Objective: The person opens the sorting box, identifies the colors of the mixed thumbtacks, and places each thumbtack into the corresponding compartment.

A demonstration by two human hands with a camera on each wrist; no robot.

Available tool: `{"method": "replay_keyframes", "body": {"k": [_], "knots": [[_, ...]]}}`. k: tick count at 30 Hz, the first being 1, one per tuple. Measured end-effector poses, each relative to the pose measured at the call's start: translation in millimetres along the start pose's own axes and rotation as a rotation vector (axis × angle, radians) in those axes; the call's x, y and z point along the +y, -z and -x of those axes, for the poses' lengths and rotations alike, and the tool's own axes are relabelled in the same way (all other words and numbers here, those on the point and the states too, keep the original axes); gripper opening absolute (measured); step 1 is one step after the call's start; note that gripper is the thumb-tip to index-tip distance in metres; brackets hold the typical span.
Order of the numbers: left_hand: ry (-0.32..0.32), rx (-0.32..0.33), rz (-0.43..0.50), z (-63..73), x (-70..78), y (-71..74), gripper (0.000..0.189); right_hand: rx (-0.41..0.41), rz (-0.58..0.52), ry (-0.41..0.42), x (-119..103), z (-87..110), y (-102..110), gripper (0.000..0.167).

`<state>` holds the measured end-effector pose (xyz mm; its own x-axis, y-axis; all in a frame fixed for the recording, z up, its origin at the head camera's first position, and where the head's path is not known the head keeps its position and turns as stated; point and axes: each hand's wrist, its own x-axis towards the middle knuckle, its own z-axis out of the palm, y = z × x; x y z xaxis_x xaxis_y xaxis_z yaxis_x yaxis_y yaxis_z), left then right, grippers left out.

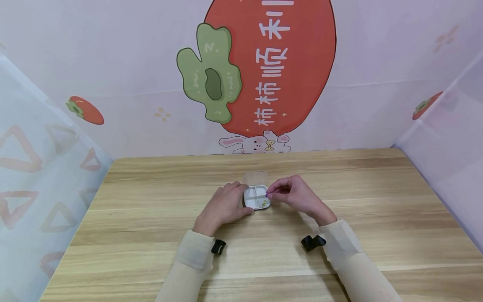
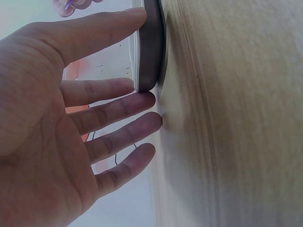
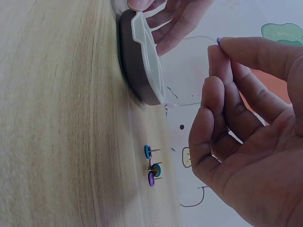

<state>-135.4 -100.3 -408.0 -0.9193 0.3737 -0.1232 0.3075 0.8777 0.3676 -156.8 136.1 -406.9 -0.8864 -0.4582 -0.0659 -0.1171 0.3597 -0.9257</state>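
Left hand (image 1: 225, 203) pinched divided box (image 1: 250, 193) on desk (image 1: 143, 226) from 9 o'clock, likely to steady it; yellowish pieces (image 1: 265, 202) sat inside its 4 o'clock corner. Right hand (image 1: 296, 195), at 3 o'clock, pinched small purple piece (image 1: 267, 195), likely for fine control.

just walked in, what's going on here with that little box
A person is at a wooden table, working over a small white, dark-sided box divided into four compartments, its clear lid open. Their left hand holds the box's edge, while their right hand pinches a tiny purple piece at its right side. Small yellowish pieces lie in the near-right compartment. Teal and purple thumbtacks lie on the table beyond the right hand.
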Motion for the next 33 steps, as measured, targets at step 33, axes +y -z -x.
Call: {"method": "replay_keyframes", "body": {"k": [33], "knots": [[-0.016,0.011,0.0,1.6,0.7,0.9,0.066,0.061,0.021,0.008,1,-2.5,-11,0.006]]}}
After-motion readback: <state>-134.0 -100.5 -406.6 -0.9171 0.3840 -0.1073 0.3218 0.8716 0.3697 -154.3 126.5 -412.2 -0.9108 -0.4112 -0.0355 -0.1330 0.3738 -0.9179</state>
